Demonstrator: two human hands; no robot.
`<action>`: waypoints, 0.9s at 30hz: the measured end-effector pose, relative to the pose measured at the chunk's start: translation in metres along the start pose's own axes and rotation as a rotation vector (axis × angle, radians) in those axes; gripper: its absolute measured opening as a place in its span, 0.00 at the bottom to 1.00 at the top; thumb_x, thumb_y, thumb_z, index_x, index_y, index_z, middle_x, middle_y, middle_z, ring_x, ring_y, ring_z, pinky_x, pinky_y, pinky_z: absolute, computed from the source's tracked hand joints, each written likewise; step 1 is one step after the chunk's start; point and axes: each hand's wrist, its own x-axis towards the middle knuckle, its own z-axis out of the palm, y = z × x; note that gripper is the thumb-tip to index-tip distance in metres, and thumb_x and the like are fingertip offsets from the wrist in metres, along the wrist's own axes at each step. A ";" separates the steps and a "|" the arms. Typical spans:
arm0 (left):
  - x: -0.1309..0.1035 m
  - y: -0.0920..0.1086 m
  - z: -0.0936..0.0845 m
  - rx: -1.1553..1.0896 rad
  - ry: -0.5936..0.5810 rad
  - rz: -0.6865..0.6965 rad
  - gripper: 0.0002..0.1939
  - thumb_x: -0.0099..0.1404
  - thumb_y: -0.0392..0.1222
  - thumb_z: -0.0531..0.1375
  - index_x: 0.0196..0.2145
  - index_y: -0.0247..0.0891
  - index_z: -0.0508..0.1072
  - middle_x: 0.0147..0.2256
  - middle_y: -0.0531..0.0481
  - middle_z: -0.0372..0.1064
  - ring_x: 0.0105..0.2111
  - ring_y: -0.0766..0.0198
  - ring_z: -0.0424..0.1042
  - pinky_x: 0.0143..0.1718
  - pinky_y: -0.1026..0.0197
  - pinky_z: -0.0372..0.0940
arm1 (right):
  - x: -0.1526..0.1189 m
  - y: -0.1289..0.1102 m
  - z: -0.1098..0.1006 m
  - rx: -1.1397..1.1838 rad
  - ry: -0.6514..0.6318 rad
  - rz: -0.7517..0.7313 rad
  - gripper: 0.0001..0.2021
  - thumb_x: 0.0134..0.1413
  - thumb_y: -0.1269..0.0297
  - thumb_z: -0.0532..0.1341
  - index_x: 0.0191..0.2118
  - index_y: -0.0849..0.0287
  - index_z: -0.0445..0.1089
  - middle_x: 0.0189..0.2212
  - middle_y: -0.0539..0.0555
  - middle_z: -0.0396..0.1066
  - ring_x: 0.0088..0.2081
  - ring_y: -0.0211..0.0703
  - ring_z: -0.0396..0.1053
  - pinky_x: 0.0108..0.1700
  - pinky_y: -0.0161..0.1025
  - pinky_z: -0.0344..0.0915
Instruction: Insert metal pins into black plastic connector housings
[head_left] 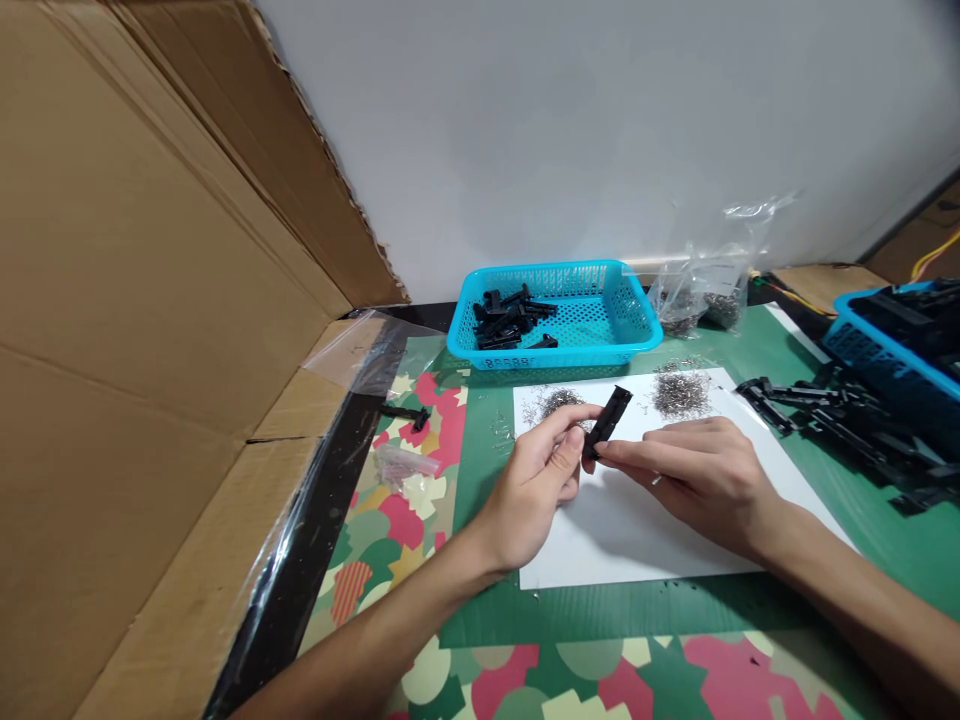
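My left hand (536, 485) is closed around the lower part of a narrow black plastic part (611, 418), which it holds tilted above a white paper sheet (577, 550). The index fingertip of my right hand (697, 475) touches the part's lower end. Beneath the right hand's curled fingers a small shiny metal piece (657, 480) shows; its exact kind is too small to make out. Two heaps of tiny metal pieces lie on the paper: one heap (562, 402) behind my left hand, partly hidden, and another heap (681, 392) behind my right.
A blue basket (555, 355) with several black parts stands at the back. Loose black parts (847, 425) lie at right, before a second blue basket (885, 345). Clear bags (720, 290) of metal pieces stand behind. One black part (412, 415) lies left; cardboard (165, 250) borders that side.
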 end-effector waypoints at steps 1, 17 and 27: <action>0.001 0.001 0.000 -0.027 -0.007 -0.046 0.27 0.74 0.60 0.61 0.58 0.36 0.73 0.30 0.55 0.59 0.22 0.73 0.48 0.20 0.66 0.40 | 0.000 0.001 0.000 0.001 -0.005 -0.003 0.11 0.69 0.77 0.60 0.45 0.59 0.79 0.23 0.47 0.75 0.20 0.33 0.67 0.24 0.35 0.58; -0.001 0.005 0.004 0.021 -0.002 -0.145 0.30 0.77 0.61 0.54 0.61 0.34 0.73 0.25 0.56 0.60 0.19 0.71 0.54 0.17 0.68 0.48 | 0.001 0.005 -0.001 0.046 0.017 0.034 0.09 0.69 0.76 0.61 0.44 0.58 0.77 0.33 0.51 0.85 0.27 0.39 0.81 0.27 0.33 0.73; -0.007 0.006 -0.003 0.860 0.169 0.478 0.13 0.73 0.40 0.65 0.54 0.41 0.76 0.49 0.46 0.75 0.38 0.63 0.73 0.39 0.60 0.72 | 0.002 0.011 -0.005 -0.010 0.037 0.062 0.07 0.68 0.72 0.63 0.41 0.58 0.79 0.32 0.52 0.85 0.25 0.40 0.81 0.25 0.33 0.72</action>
